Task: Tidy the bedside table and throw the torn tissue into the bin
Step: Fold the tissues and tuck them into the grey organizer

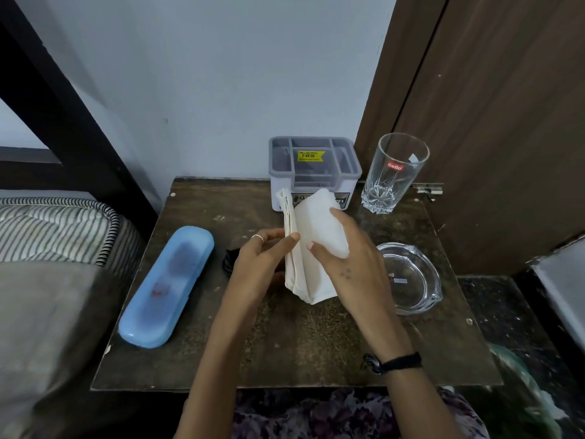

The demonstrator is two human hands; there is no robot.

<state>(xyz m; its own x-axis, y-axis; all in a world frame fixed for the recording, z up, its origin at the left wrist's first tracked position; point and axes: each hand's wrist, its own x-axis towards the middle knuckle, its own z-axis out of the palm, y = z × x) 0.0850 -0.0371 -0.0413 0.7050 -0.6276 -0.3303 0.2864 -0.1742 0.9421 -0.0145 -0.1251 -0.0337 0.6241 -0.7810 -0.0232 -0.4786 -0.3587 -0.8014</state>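
A folded stack of white tissue (311, 236) is held upright above the middle of the dark wooden bedside table (294, 346). My left hand (262, 261) pinches its left edge with thumb and fingers. My right hand (345, 258) grips the right side, with fingers wrapped over the top layer. A cream-coloured layer hangs down at the bottom of the stack. No bin is in view.
A blue oblong case (164, 286) lies at the table's left. A grey divided organiser box (313, 169) stands at the back, a tall clear glass (392, 172) to its right. A clear glass bowl (411, 277) sits at the right. A dark cord (229, 259) lies beside my left hand. The bed is on the left.
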